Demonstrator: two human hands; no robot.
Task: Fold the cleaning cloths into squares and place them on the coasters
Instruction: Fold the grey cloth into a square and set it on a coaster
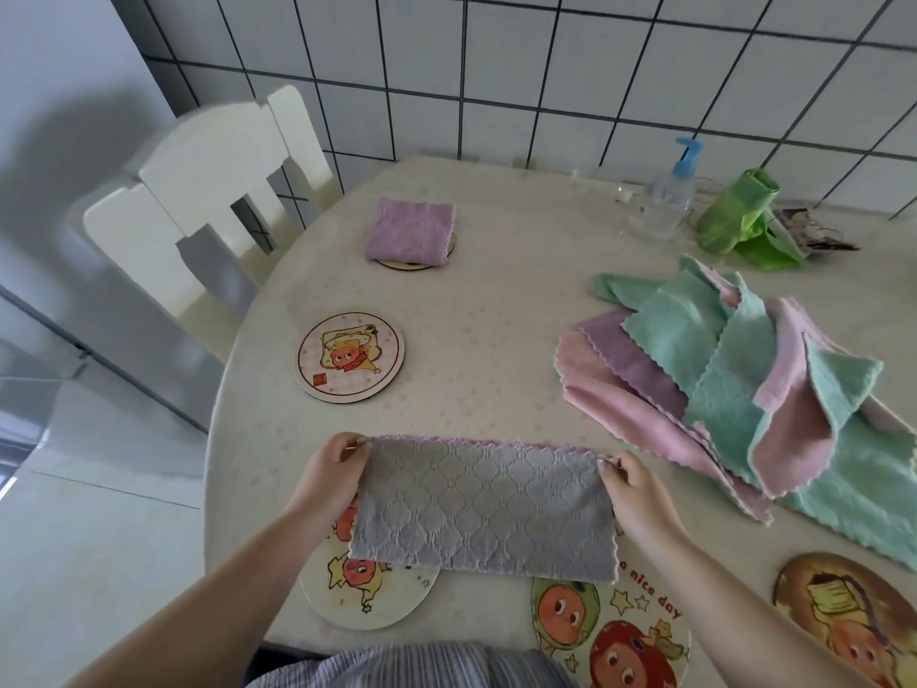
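Observation:
A grey-purple cloth (484, 508) folded in half lies near the table's front edge. My left hand (330, 476) pinches its far left corner and my right hand (637, 494) pinches its far right corner. The cloth partly covers two round cartoon coasters, one (369, 595) at its front left and another (610, 633) at its front right. A folded purple cloth (411, 231) rests on a coaster (414, 264) further back. A bare coaster (351, 357) lies between them. A pile of unfolded pink, purple and green cloths (744, 374) sits on the right.
A brown coaster (848, 623) lies at the front right. A clear spray bottle with blue top (667, 198), a green plastic bag roll (742, 216) and a small packet (814, 230) stand by the tiled wall. A white chair (208, 176) is at the table's left.

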